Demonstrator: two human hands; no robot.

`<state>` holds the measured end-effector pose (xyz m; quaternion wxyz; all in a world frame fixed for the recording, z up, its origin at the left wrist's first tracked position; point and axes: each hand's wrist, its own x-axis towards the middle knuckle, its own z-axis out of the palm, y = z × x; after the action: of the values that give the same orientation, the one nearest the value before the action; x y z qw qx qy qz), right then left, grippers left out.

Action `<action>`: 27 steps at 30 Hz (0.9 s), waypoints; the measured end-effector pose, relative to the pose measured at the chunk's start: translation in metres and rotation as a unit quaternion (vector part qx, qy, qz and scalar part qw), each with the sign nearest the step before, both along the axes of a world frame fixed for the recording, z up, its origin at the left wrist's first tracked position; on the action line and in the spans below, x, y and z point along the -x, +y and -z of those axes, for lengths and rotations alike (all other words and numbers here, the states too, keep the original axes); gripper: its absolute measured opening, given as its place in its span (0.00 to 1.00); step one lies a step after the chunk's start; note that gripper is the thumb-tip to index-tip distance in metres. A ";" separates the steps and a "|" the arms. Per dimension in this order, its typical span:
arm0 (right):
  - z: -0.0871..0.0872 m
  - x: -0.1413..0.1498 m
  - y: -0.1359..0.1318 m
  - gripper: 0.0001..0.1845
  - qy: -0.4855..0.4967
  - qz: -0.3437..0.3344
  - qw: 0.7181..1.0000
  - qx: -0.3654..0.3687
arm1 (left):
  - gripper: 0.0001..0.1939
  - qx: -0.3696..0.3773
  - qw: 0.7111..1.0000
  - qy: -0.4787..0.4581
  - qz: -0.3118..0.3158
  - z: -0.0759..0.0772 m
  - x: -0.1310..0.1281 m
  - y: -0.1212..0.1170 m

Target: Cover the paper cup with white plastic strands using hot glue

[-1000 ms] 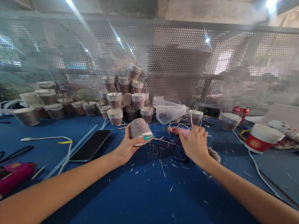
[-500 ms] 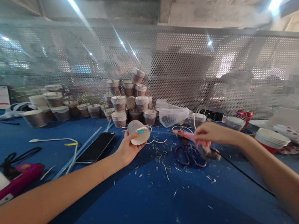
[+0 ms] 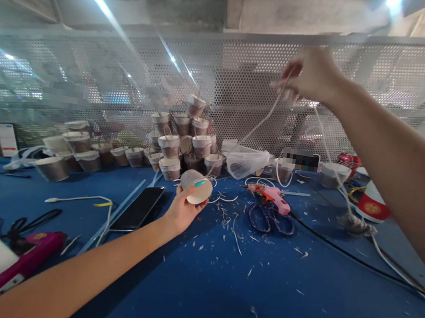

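My left hand is closed around a small paper cup, tipped so that its pale round end faces me. Raised high in front of the mesh panel, my right hand pinches a white cord. One length of the cord slopes down left toward the cup; whether it is fixed there I cannot tell. Another length drops right to a greyish cord bundle. A pink glue gun lies on the blue table, with dark-handled scissors just in front of it.
Stacked small buckets stand at the back, beside a clear plastic bag. A black phone lies left of my left hand. Nearer is a magenta power strip. A red-and-white cup sits at right. Cord scraps litter the table.
My right hand has risen from beside the glue gun, drawing the white cord up with it. The glue gun is now uncovered on the table. The left hand still holds the cup in place.
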<state>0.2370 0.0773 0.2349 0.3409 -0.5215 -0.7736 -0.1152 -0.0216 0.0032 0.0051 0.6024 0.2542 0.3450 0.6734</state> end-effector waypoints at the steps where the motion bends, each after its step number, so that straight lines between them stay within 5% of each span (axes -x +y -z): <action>1: 0.008 0.002 -0.002 0.35 -0.026 -0.024 0.997 0.074 | 0.28 -0.005 1.000 0.007 0.003 0.000 0.000 0.000; 2: 0.018 0.004 -0.006 0.29 -0.084 -0.043 0.965 0.243 | 0.30 -0.010 1.000 0.015 0.005 0.001 0.000 0.000; 3: 0.030 0.005 -0.011 0.23 -0.116 -0.053 0.936 0.329 | 0.33 -0.013 1.000 0.022 0.007 0.002 -0.001 0.000; 7: 0.082 0.010 -0.042 0.19 -0.171 -0.143 0.859 0.461 | 0.45 -0.020 0.999 0.043 0.019 0.008 0.002 0.002; 8: 0.095 0.012 -0.050 0.18 -0.161 -0.189 0.856 0.453 | 0.48 -0.027 0.998 0.050 0.025 0.010 0.003 0.003; 11: 0.136 0.025 -0.073 0.15 0.025 -0.241 0.942 0.233 | 0.52 -0.061 0.994 0.079 0.043 0.015 0.005 0.004; 13: 0.166 0.041 -0.088 0.11 0.149 -0.236 0.953 0.115 | 0.53 -0.079 0.991 0.101 0.044 0.015 0.004 0.001; 15: 0.197 0.058 -0.101 0.10 0.223 -0.209 0.949 0.079 | 0.53 -0.092 0.988 0.119 0.041 0.014 0.002 -0.002; 20: 0.248 0.085 -0.120 0.15 0.260 -0.168 0.937 0.165 | 0.51 -0.117 0.984 0.131 0.034 0.012 -0.004 -0.005; 25: 0.251 0.085 -0.117 0.13 0.212 -0.265 0.905 0.257 | 0.52 -0.126 0.972 0.195 0.041 0.019 -0.005 -0.002; 27: 0.249 0.081 -0.114 0.21 0.231 -0.279 0.897 0.255 | 0.54 -0.134 0.965 0.219 0.056 0.021 -0.004 -0.002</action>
<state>0.1555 -0.0369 -0.0143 0.3833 -0.3654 -0.7897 0.3096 -0.0173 0.0008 -0.0157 0.5091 0.4931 0.3606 0.6063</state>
